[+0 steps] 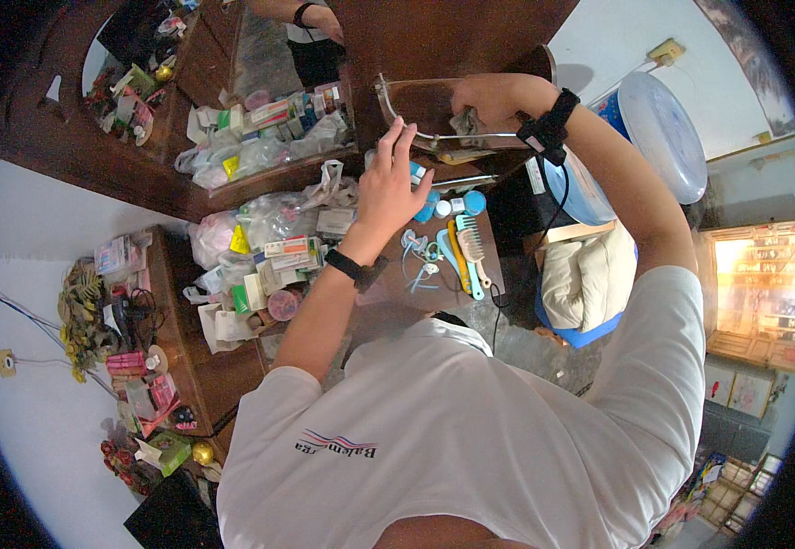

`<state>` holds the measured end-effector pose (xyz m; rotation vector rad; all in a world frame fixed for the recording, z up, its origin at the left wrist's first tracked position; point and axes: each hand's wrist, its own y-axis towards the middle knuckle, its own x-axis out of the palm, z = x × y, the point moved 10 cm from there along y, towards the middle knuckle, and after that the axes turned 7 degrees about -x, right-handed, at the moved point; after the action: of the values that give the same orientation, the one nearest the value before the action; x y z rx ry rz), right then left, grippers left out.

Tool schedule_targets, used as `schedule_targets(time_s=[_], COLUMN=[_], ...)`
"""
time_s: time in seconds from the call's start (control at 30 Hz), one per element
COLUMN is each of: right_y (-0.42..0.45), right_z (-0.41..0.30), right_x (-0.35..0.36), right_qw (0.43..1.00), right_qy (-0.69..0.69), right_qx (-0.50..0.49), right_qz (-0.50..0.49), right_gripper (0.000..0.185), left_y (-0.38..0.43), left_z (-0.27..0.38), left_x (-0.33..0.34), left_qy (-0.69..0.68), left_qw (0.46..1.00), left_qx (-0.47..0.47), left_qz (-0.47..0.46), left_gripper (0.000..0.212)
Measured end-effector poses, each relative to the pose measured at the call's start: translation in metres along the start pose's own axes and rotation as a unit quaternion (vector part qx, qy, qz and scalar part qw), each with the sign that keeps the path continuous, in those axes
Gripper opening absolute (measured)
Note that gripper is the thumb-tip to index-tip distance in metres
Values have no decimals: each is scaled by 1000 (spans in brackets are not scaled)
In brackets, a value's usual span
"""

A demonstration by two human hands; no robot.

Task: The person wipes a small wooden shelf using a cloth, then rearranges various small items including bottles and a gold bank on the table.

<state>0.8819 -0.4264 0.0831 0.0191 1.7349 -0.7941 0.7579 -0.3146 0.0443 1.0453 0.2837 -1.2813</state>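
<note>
My right hand [497, 101] is over the glass shelf [425, 96] of a dark wooden dresser, its fingers closed on a crumpled greyish cloth [465, 122]. A thin metal rail [469, 136] runs along the shelf's edge. At the rail's bent corner, the fingertips of my left hand [390, 189] touch or nearly touch the metal; its fingers are apart and nothing is held. Below that hand, blue-capped containers [474, 202] stand on the dresser top. Several combs and brushes [464, 254] lie there beside pacifiers [428, 252] with cords.
Medicine boxes [294, 254] and plastic bags [267, 216] crowd the surface left of my left arm, before a mirror [288, 62]. Clear plastic tubs [662, 137] stand at the right. Beige cushions [586, 274] lie lower down. A black cable [554, 199] hangs from my right wristband.
</note>
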Motion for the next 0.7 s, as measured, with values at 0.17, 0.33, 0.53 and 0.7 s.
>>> schedule_targets(time_s=[0.17, 0.33, 0.53, 0.7], right_y=[-15, -40, -48, -44], right_z=[52, 97, 75, 69], right_x=[24, 48, 37, 34], right_qw=[998, 994, 987, 990], right_qy=[-23, -12, -125, -103], right_qx=[53, 105, 37, 88], right_qz=[10, 25, 97, 30], right_gripper=[43, 34, 26, 30], left_y=[1, 1, 0, 0], left_z=[0, 2, 0, 0], left_x=[2, 4, 1, 2], left_qy=[2, 6, 4, 8], left_qw=[1000, 1000, 1000, 1000], left_qx=[-11, -6, -14, -12], left_qz=[-14, -9, -18, -17], left_gripper=[82, 84, 84, 83])
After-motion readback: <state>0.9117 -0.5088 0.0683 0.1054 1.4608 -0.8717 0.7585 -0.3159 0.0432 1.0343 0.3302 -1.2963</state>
